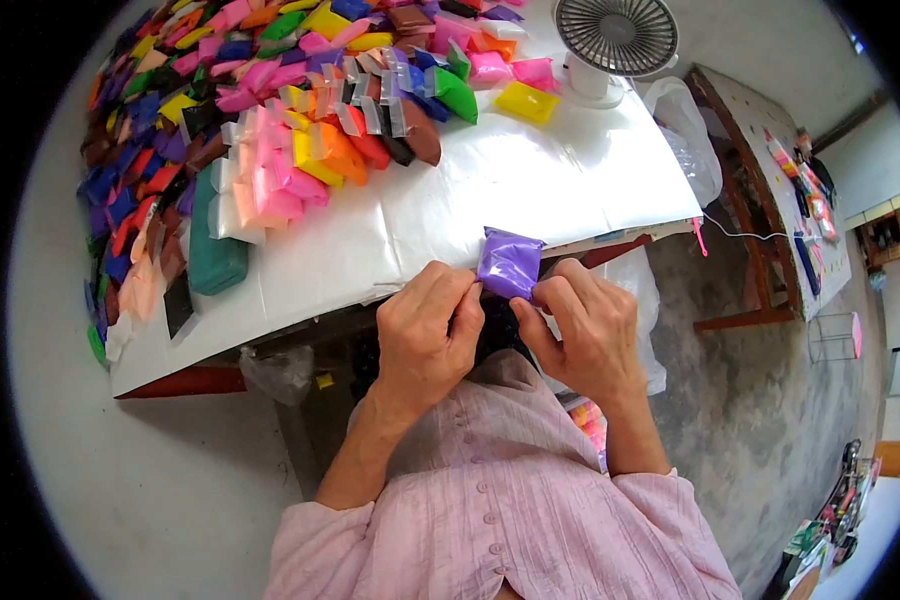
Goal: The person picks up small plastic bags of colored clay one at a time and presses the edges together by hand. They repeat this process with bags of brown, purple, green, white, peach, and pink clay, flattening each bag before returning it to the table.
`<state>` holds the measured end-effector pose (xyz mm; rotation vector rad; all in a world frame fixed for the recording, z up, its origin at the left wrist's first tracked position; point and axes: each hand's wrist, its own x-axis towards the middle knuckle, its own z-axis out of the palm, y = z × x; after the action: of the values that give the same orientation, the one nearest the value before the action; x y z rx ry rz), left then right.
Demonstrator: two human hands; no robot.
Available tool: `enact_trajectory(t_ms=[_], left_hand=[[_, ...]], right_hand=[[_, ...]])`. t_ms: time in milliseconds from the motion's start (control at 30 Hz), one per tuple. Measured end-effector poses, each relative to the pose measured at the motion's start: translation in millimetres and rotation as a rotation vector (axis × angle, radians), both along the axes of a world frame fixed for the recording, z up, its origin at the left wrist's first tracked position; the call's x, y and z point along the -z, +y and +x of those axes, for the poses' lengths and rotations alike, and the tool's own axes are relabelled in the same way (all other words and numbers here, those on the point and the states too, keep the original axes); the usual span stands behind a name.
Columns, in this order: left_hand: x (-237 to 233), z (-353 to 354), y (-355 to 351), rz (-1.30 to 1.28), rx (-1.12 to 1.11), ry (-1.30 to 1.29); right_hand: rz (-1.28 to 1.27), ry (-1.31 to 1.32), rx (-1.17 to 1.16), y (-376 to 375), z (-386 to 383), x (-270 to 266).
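A small clear packet with purple filling (510, 264) is held up between my hands, just off the front edge of the white-covered table (410, 240). My left hand (425, 320) pinches its lower left corner, fingers curled in. On the other side, my right hand (588, 325) grips the lower right corner between thumb and bent fingers. The packet is slightly tilted, its upper edge facing the table. Nearest on the table is a row of upright packets in pink (275, 180), orange (336, 152), red, black and brown (420, 130).
A large heap of coloured packets (240, 60) covers the table's far left. A teal block (216, 235) stands by the row. At the back right are a yellow packet (526, 102) and a white fan (615, 40). Plastic bags (686, 140) hang at the table's right side.
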<state>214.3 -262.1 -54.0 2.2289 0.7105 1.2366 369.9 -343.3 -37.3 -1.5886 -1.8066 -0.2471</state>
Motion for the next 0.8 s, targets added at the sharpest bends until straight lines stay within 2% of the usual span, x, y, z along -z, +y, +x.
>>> enact_trajectory(t_ms=[200,500,600,700,800], left_hand=[[-2,-2,4,-0.009,0.104,0.028],[1,1,8,0.436,0.024,0.080],[4,5,12,0.362,0.051,-0.035],[-1,2,3,-0.232,0.100,-0.073],[-6,-2,0,-0.702,0.255,-0.224]], right_hand=[[0.061,0.036,-0.029,3,3,4],[0.293,-0.077,-0.023,1,6,15],[0.381,-0.092,-0.024,9,4,20],[0.411,-0.112,-0.025,13,7,21],[0.417,-0.129,-0.023,15,6,17]])
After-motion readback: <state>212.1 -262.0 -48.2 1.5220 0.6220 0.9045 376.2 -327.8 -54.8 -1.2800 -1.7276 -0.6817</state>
